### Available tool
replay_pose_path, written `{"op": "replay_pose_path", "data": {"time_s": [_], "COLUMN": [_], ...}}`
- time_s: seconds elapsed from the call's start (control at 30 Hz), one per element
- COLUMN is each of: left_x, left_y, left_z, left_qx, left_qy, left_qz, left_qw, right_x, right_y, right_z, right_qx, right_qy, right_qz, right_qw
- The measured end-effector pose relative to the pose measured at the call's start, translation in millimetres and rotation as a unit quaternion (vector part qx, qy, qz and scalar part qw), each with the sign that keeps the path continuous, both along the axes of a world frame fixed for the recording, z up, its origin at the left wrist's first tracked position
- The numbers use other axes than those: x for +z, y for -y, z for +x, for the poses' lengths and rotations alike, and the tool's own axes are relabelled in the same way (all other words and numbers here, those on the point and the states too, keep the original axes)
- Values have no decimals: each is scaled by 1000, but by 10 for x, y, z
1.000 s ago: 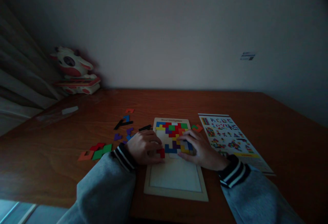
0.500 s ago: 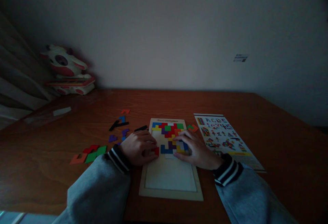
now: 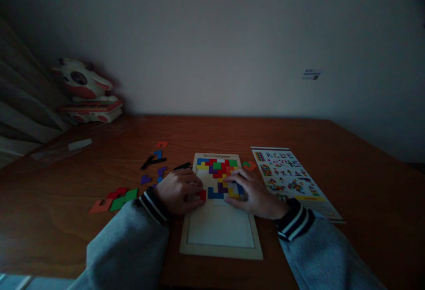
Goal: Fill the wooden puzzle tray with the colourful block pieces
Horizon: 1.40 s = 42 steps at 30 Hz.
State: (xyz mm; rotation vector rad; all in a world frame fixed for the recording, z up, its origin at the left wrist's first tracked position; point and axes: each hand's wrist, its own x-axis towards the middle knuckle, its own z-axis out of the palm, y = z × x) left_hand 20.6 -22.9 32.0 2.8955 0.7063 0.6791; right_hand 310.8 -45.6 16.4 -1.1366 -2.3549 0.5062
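Head: board (image 3: 219,228) roomy toward near edge (image 3: 221,253)

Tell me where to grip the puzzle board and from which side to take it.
I'd pinch the puzzle board by both side rims close to its near corners, coming in from left and right at once. It lies flat, those stretches of rim are uncovered, and coloured pieces sit in its farther part, so keeping it level seems wise.

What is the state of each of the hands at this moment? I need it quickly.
Left hand: curled at the red piece; grip cannot be told.
Right hand: open, over pieces on the board.
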Motion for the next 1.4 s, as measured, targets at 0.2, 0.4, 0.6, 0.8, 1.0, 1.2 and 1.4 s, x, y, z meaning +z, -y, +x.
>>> {"op": "replay_pose_path", "data": {"time_s": [0.2,0.4,0.6,0.8,1.0,1.2,1.4], "left_x": [33,23,14,-12,-14,-29,-48], "left_y": [9,-6,-3,-19,-29,-31,-38], "left_z": [13,28,44,56,62,57,59], "left_qx": [-3,6,5,-2,-1,0,-4], "left_qy": [4,7,-1,7,1,-3,-3], "left_qz": [7,23,9,17,29,27,30], "left_qw": [1000,1000,1000,1000,1000,1000,1000], "right_x": [29,20,2,7,17,24,24], "right_y": [9,1,2,4,4,7,7], "right_z": [-5,-11,-8,-3,-2,-9,-10], "right_qx": [-1,1,0,1,3,4,5], "right_qy": [2,5,5,5,6,7,5], "right_qz": [-7,-8,-10,-2,2,-2,-3], "right_qw": [1000,1000,1000,1000,1000,1000,1000]}}
